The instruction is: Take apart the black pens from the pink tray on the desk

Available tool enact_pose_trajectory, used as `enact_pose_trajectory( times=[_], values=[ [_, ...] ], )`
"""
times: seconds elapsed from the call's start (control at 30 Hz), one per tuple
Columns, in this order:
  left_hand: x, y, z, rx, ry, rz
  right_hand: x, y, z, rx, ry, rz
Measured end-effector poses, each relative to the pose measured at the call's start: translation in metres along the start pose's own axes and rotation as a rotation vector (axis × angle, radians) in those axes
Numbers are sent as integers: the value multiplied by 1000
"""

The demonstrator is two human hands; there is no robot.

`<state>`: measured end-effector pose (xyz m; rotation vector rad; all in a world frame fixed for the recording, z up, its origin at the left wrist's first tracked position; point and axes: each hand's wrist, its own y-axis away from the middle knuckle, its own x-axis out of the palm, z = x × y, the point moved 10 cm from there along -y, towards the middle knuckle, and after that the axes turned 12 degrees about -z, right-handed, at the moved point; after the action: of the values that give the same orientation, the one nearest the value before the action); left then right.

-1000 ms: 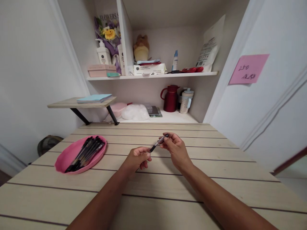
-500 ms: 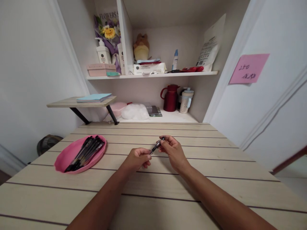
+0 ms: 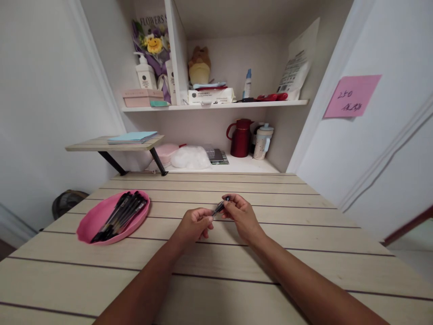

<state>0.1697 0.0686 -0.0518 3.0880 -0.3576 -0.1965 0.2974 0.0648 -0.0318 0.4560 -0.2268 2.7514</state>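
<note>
1. One dark pen [image 3: 220, 206] was above the table [image 3: 230, 266].
2. Your left hand [image 3: 195, 225] pinched its near end.
3. Your right hand [image 3: 241, 214] pinched its far end.
4. More pens [image 3: 123, 214] lay in the pink dish [image 3: 92, 222].

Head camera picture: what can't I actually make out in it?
All in the head view:
The end of the pen nearer the left hand: hidden by that hand's fingers.
How many pens lie in the pink bowl: they overlap.
Dark thing: mostly behind the red jug and cup.
White bag's print: too small.
</note>
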Motion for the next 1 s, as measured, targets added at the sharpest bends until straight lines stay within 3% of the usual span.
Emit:
enact_pose_trajectory(
  times=[0.73,1.0],
  values=[
    [-4,-6,4,-22,65,-81,4,-2,-7,28,4,27],
    [-19,-22,10,28,217,-212,23,-6,-20,126,-1,114]
  ],
)
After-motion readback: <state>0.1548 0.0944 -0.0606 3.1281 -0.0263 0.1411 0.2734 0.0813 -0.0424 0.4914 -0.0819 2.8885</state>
